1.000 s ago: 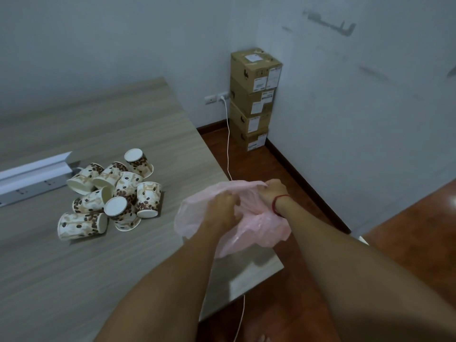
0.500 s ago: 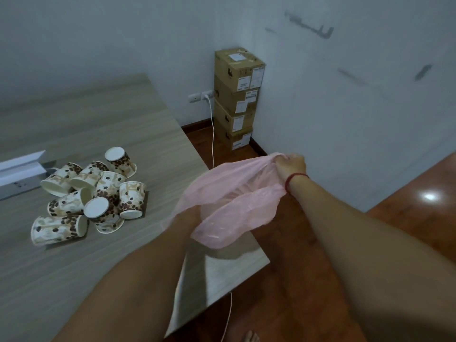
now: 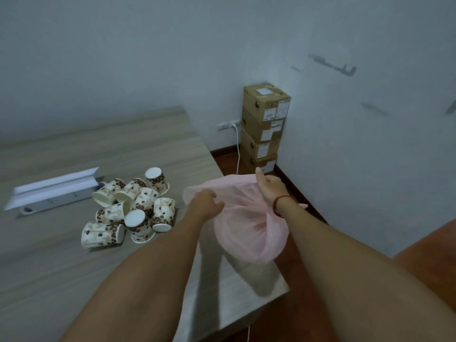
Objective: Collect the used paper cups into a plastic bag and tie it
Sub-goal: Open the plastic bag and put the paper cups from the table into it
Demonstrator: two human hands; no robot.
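The plastic bag (image 3: 249, 225) now hangs opened, left hand (image 3: 204, 206) and right hand (image 3: 270, 190) each pinching its rim; the paper cups (image 3: 133, 206) lie leftward, nearest the left hand.

What looks like an office meeting room: a long wood-grain counter (image 3: 74, 267) has a power strip (image 3: 49, 204) sunk into its top under a raised white flap (image 3: 56, 185), with a heap of coffee-bean-print paper cups (image 3: 130, 206) beside it. Four labelled cardboard boxes (image 3: 264, 129) stand stacked in the corner next to a wall socket (image 3: 223, 125). Bare white walls (image 3: 123, 58) meet a reddish wood floor (image 3: 308, 317).
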